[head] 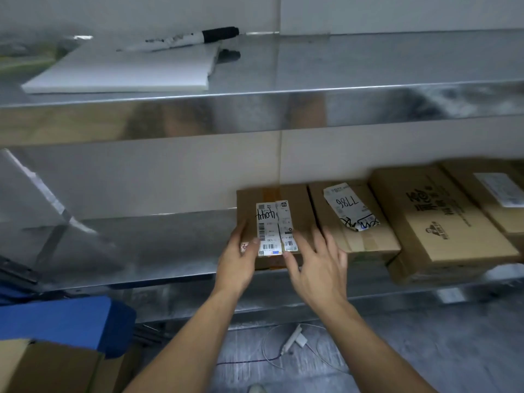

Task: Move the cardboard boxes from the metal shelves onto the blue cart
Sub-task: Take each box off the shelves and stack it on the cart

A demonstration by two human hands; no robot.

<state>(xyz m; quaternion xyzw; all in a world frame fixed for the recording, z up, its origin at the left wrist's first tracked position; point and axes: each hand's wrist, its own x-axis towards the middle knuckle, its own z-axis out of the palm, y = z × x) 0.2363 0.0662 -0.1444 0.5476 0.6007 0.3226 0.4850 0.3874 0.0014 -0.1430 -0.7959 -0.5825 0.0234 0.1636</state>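
Lining the steel shelf [170, 245], cardboard boxes [442, 222] sit against a white wall [141, 171].

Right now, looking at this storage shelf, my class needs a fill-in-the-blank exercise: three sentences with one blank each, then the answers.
1. The left hand and the right hand both touch the ____ brown cardboard box in the row on the lower metal shelf.
2. The black-capped white marker lies on a flat white foam board on the ____ metal shelf.
3. The cart at lower left is coloured ____.

Missing words: leftmost; upper; blue.
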